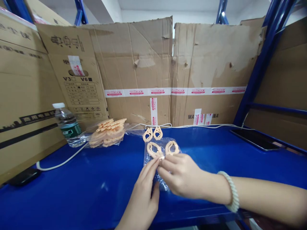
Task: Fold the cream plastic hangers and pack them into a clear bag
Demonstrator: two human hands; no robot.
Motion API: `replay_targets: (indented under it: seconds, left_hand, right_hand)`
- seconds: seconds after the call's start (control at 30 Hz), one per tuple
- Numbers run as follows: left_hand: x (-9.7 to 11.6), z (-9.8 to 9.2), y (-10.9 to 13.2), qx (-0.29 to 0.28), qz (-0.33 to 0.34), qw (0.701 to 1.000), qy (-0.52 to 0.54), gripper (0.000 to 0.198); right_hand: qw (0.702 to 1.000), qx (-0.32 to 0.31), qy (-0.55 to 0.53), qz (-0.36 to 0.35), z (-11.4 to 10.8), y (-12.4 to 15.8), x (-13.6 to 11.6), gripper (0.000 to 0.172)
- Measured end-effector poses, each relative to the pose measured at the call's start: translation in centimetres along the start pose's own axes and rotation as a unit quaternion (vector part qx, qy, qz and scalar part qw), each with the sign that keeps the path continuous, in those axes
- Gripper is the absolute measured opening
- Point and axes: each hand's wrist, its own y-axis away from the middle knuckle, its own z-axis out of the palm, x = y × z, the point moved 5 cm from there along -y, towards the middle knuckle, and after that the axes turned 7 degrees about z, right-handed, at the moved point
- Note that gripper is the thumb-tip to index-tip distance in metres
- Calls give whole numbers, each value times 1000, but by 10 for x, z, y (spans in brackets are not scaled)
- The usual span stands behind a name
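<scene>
A peach plastic folding hanger (150,149) lies on clear plastic bags (146,158), its two rounded loop arms spread apart. My left hand (144,188) has its fingers stretched out, the tips touching the hanger's near middle. My right hand (183,175) is closed in a pinch at that same middle, hiding part of the hanger and of the bags. Just behind, two smaller peach loops (157,133) lie side by side; whether they are joined I cannot tell. To the left, a pile of similar peach pieces (109,132) sits in clear plastic.
A water bottle (69,126) stands left of the pile, close to cardboard boxes (24,80). A black device (25,177) with a white cable lies at the left. Toward the right rear lies a phone (255,139) on the blue shelf (211,166). Cardboard sheets (134,70) wall the back.
</scene>
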Motion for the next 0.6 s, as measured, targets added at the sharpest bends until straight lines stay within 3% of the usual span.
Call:
replay_targets:
  seconds: [0.07, 0.13, 0.27, 0.43, 0.6]
  left_hand:
    - [2, 1, 1, -16, -9, 1000, -11, 51]
    - [4, 2, 1, -30, -16, 999, -28, 51]
    - [10, 4, -1, -54, -5, 997, -47, 49]
    - [14, 1, -2, -25, -7, 997, -71, 42]
    - [14, 0, 1, -17, 11, 995, -94, 39]
  right_hand:
    - [996, -26, -35, 76, -2, -11, 36, 16]
    - [985, -74, -44, 147, 12, -22, 78, 23]
    - [976, -148, -72, 144, 69, -43, 139, 44]
    - [964, -233, -105, 77, 133, -56, 161, 50]
    - [953, -269, -109, 82, 140, -52, 174, 28]
